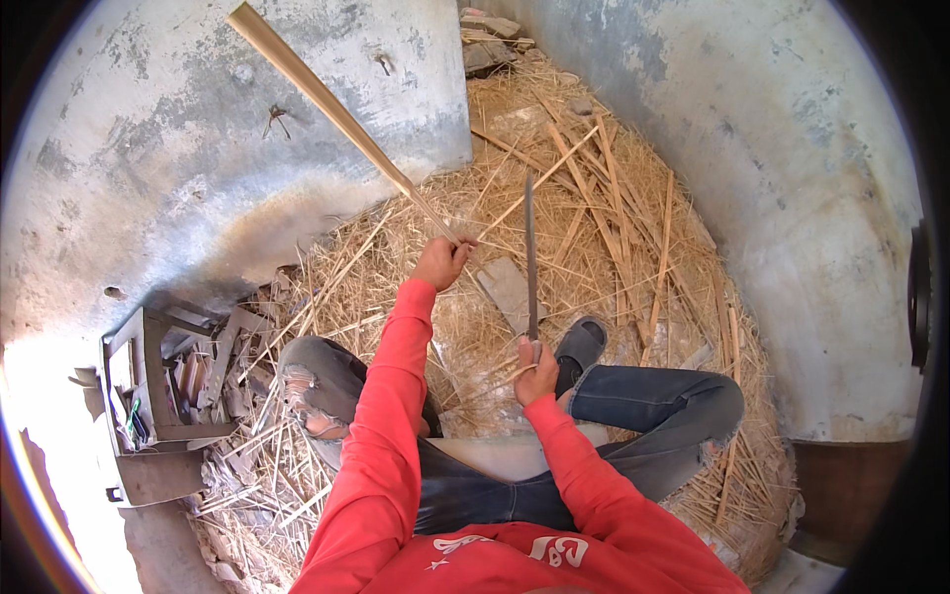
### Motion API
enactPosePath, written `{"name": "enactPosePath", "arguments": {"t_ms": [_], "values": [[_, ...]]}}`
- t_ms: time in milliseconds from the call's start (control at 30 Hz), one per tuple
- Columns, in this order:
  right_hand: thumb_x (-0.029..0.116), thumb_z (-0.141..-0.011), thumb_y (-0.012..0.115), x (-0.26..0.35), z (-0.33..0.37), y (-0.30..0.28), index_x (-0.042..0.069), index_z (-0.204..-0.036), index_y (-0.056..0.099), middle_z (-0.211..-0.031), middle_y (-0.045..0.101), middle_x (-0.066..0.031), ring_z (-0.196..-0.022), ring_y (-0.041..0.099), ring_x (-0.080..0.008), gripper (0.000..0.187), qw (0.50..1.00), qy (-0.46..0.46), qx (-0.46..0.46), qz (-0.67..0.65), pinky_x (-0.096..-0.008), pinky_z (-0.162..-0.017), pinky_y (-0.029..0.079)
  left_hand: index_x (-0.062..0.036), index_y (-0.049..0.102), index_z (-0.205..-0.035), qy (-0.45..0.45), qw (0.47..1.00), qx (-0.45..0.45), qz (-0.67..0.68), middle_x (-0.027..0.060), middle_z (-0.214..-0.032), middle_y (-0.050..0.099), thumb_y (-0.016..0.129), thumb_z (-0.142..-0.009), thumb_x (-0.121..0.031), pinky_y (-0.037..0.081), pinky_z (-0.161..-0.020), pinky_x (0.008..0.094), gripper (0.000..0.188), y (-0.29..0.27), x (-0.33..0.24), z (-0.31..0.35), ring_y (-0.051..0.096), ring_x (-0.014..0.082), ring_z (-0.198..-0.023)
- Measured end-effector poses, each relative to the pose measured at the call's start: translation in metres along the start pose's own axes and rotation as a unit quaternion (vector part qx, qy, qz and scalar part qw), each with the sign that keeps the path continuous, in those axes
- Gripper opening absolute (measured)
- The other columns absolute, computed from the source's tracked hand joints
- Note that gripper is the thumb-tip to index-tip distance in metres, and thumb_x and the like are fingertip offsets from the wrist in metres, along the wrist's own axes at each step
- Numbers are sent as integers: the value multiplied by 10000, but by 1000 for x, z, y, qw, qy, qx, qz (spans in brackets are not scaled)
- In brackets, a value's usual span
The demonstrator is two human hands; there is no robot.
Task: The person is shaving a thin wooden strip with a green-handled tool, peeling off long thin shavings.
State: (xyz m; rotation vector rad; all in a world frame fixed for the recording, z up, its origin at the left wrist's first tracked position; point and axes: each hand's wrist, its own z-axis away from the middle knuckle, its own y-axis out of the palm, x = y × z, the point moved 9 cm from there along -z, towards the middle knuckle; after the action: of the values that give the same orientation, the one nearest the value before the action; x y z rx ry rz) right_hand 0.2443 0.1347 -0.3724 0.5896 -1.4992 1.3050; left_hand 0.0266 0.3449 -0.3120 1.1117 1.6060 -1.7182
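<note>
My left hand [442, 262] is closed round the lower end of a long pale bamboo strip [336, 106], which slants up to the far left. In my right hand [536, 371] is the handle of a long, narrow knife [531, 257], its dark blade pointing away from me, nearly upright in the picture. Blade and strip are apart. A thin strip of bamboo [505, 376] also shows by my right fingers; whether they grip it I cannot tell. Below the blade, a flat grey slab [507, 292] lies among the shavings between my hands.
Shavings and several loose bamboo strips [618, 223] cover the floor ahead and to the right. A worn wooden frame [148, 381] with odds and ends stands at the left. Grey walls [772, 198] rise on both sides. My bent legs [653, 396] flank the work spot.
</note>
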Motion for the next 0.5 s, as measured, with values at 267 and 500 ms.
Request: {"name": "enactPosePath", "arguments": {"t_ms": [267, 500], "values": [[426, -980, 616, -92, 6, 33, -1, -866, 632, -745, 628, -245, -733, 641, -435, 441, 987, 87, 111, 82, -471, -646, 483, -58, 739, -1109, 38, 998, 49, -20, 178, -907, 738, 562, -956, -106, 564, -788, 391, 239, 13, -11, -3, 723, 283, -839], [392, -992, 609, 11, 7, 6, -35, -904, 622, -706, 626, -233, -639, 632, -411, 437, 994, -91, -46, 32, -463, -606, 495, -69, 750, -1090, 36, 998, 54, -27, 206, -904, 727, 593, -940, -88, 551, -808, 420, 218, 11, -18, 0, 710, 333, -864]]}}
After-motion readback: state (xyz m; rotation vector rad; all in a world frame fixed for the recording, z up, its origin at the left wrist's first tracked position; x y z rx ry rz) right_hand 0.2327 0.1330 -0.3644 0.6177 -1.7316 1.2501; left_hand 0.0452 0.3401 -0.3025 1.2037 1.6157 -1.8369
